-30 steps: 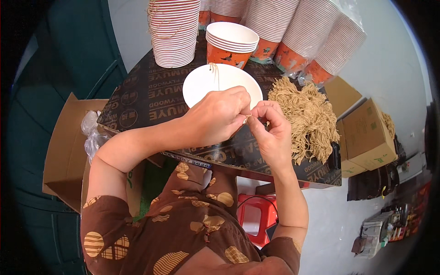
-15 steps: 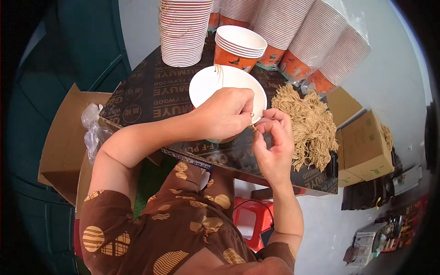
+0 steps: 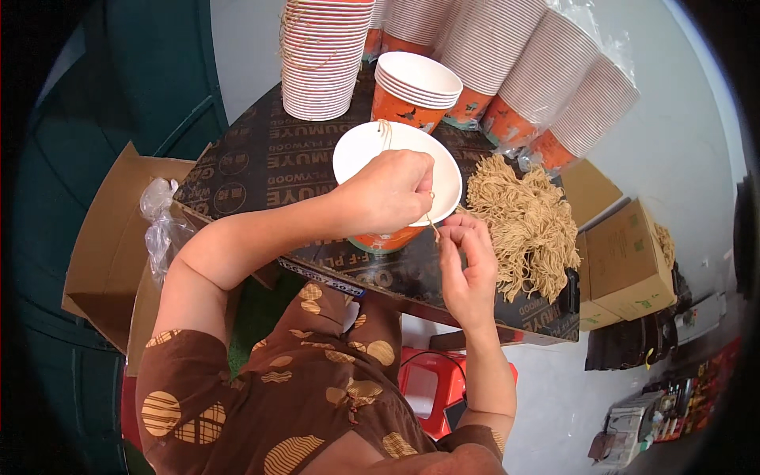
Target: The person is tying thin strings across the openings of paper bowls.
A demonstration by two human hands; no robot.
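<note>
A paper bucket (image 3: pixel 360 150), white inside and orange outside, stands near the front edge of the dark table. Over its mouth reaches my left hand (image 3: pixel 392 190), fingers closed in a pinch on a thin tan cord (image 3: pixel 432 225) at the right of the rim. Just outside that rim, my right hand (image 3: pixel 471 265) pinches the same cord between thumb and fingers. A short stretch of cord shows between the two hands. Another piece of cord (image 3: pixel 385 131) hangs over the far rim. The bucket's near inside is hidden by my left hand.
A heap of tan cords (image 3: pixel 526 229) lies to the right on the table (image 3: pixel 261 150). Behind the bucket are a short nested stack (image 3: pixel 408 111), a tall stack with cords (image 3: pixel 321 71) and plastic-wrapped stacks (image 3: pixel 514 71). Cardboard boxes (image 3: pixel 625 253) flank the table.
My right hand has moved slightly down and left, drawing away from the left hand. More cord shows between them. The view has shifted a little.
</note>
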